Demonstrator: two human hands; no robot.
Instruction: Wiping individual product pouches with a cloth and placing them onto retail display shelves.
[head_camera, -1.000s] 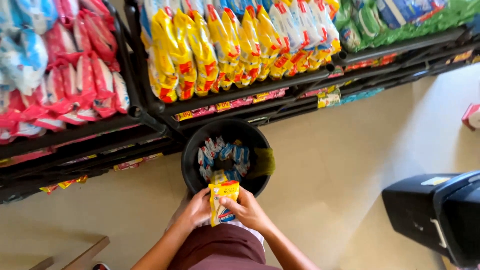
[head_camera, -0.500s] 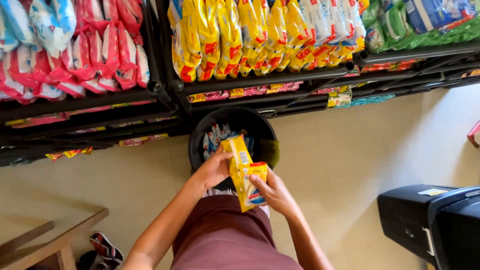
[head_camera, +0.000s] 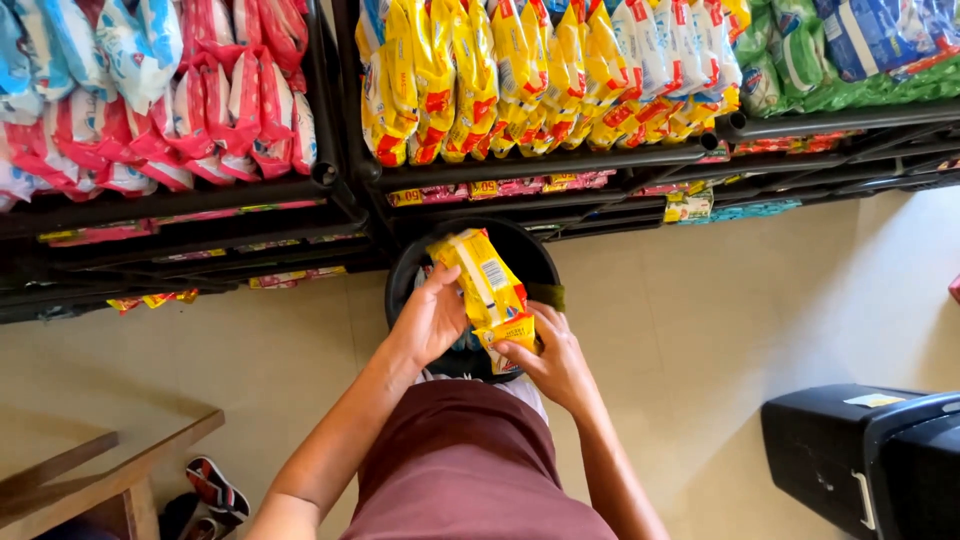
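Observation:
Both my hands hold a yellow snack packet (head_camera: 487, 288) over a black round bucket (head_camera: 520, 250) on the floor. My left hand (head_camera: 432, 318) grips the packet's left side. My right hand (head_camera: 553, 358) pinches its lower end. The packet is tilted, its top pointing up and left. Blue and white packets lie inside the bucket, mostly hidden by my hands. My maroon-clad leg (head_camera: 470, 470) is below.
Black wire shelves (head_camera: 540, 165) run across the top with hanging yellow packets (head_camera: 470, 75), red and white packets (head_camera: 225, 105) at left, green ones (head_camera: 800, 50) at right. A black bin (head_camera: 870, 455) stands at lower right. A wooden frame (head_camera: 90, 480) and shoe (head_camera: 215, 488) sit lower left.
The packet rose from just above the bucket's near rim to in front of the bucket, tilting left. The view moved closer to the shelves.

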